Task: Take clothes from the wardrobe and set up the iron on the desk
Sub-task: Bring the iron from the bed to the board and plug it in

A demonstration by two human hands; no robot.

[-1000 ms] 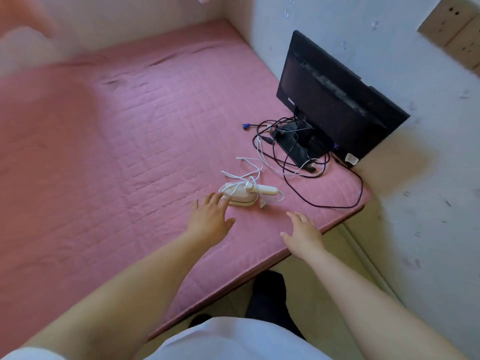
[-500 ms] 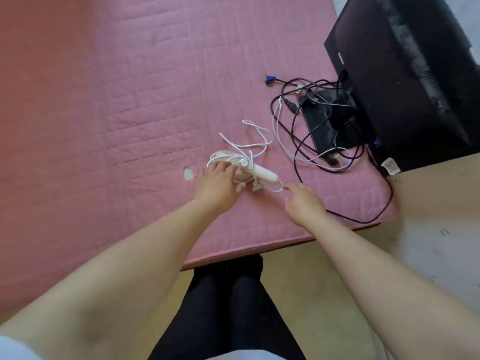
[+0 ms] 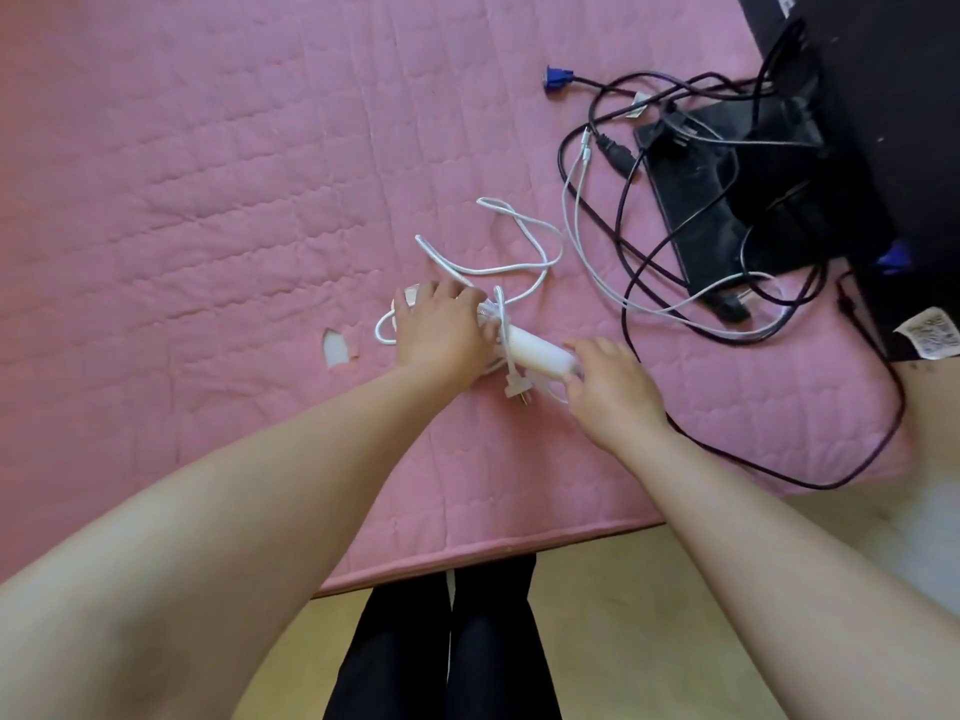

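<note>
- This looks like a room in a home, plainly furnished.
- A pink quilted pad point(image 3: 260, 174) covers the work surface across most of the frame; a small tear point(image 3: 337, 348) shows left of centre.
- At the upper right stands a black monitor point(image 3: 883, 70) on its stand base point(image 3: 727, 200), with tangled black cables point(image 3: 649, 241) and a blue VGA plug point(image 3: 558, 77) beside it.
- Along the bottom lies a yellowish floor point(image 3: 623, 641).
</note>
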